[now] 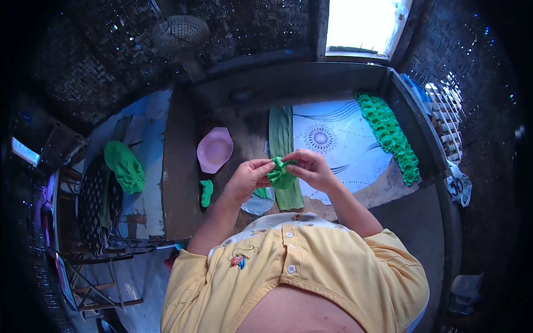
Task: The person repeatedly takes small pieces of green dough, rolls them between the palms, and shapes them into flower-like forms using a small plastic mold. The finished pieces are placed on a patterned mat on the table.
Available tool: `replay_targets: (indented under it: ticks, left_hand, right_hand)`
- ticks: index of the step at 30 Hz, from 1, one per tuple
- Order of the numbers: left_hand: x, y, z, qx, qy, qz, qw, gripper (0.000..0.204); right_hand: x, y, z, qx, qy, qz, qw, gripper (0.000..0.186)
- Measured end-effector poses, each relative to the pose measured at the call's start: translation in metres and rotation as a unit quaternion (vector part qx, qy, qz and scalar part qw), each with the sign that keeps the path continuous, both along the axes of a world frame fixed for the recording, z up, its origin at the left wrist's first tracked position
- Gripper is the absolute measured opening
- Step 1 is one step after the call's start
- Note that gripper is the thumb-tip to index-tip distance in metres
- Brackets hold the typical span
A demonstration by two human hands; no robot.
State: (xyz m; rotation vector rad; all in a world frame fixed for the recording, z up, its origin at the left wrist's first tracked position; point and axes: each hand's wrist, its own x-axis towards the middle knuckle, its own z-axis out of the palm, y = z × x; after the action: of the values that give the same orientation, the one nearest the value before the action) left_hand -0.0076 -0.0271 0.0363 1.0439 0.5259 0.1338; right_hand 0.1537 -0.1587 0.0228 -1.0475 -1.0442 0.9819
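Flower-print sheet (338, 145), green ruffle (282, 178) in both hands (248, 181)

Head camera: is riding on the wearer's head as the left one of a side-by-side fisheye pair, and is looking steeply down and ahead.
Yellow shirt (344, 272): is filling the lower middle, its neckline lying close under the lens.
Hands: the left hand (247, 180) and right hand (312, 171) are meeting near the centre, farther off than the shirt.
Raised-edge wooden table (250, 119): is spreading out beyond them, seen from above.
Window (363, 25): is showing far ahead, the upper edge cropping it.
Woven wall (266, 25): is curving along the top, darkening toward the rim.
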Motion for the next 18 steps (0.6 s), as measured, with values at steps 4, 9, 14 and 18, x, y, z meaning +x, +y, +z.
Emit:
replay_targets:
  ticks: [4, 9, 14, 18]
  left_hand:
    - [0.000, 0.000, 0.003, -0.058, -0.006, -0.005, 0.998, 0.023]
    - [0.005, 0.004, 0.000, 0.029, -0.007, -0.011, 0.999, 0.025]
    - [0.004, 0.006, 0.003, 0.016, 0.014, -0.039, 0.999, 0.026]
    - [0.004, 0.006, 0.008, -0.031, 0.002, -0.059, 0.998, 0.026]
  right_hand:
    - [-0.002, -0.002, 0.005, -0.035, 0.083, 0.008, 0.996, 0.024]
    - [0.004, 0.000, 0.011, -0.057, 0.093, 0.054, 0.993, 0.023]
    - [0.004, 0.000, 0.012, -0.061, 0.085, 0.054, 0.993, 0.023]
    - [0.001, 0.000, 0.012, -0.062, 0.109, 0.048, 0.991, 0.023]
